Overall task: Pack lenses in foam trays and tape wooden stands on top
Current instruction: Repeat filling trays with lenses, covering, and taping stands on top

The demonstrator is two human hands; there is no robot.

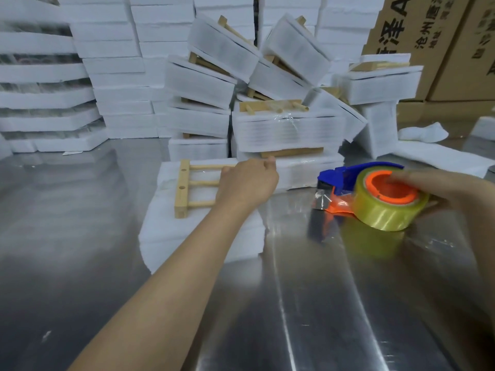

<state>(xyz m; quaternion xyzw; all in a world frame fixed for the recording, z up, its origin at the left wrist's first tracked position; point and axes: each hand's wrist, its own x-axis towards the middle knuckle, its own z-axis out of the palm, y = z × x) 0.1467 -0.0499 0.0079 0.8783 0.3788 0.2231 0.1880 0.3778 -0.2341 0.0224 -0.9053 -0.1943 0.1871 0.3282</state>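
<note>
Steel table (67, 223) front-L: room to pass. Foam tray stacks (288, 129) wall off rear; tape dispenser (385, 202) blocks R side.

Foam tray stack (192, 236) topped with a wooden stand (182, 188), tape dispenser (345, 175) alongside.
The white stack is laid flat on the worktop (80, 236), the pale ladder-shaped stand flat upon it; the blue-and-orange dispenser, loaded with a yellowish clear roll (385, 210), is seen just right of it.
</note>
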